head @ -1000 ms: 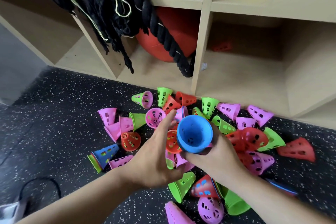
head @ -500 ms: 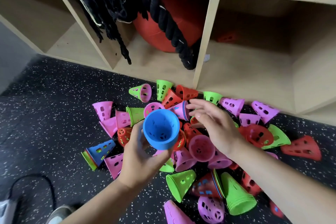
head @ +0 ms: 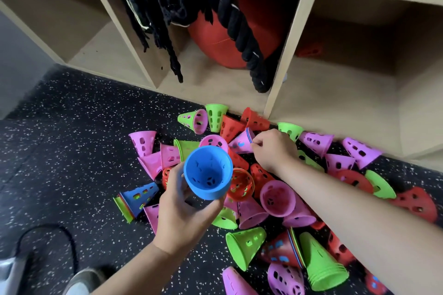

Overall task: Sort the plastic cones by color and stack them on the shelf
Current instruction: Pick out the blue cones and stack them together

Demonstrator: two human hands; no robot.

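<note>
Left hand (head: pixel 182 213) grips blue cone (head: pixel 208 172), mid-frame — right hand (head: pixel 273 148) pinches pink cone (head: pixel 241 143) rim, just upper right.

A black rubber floor (head: pixel 72 141) flecked with white is seen from above. Along its far edge a pale wooden shelf unit (head: pixel 295 38) is set, divided by upright panels into open compartments. A plain grey surface (head: pixel 16 62) is glimpsed at the left. Even, soft light is cast, and the compartment backs are left in shade.
</note>
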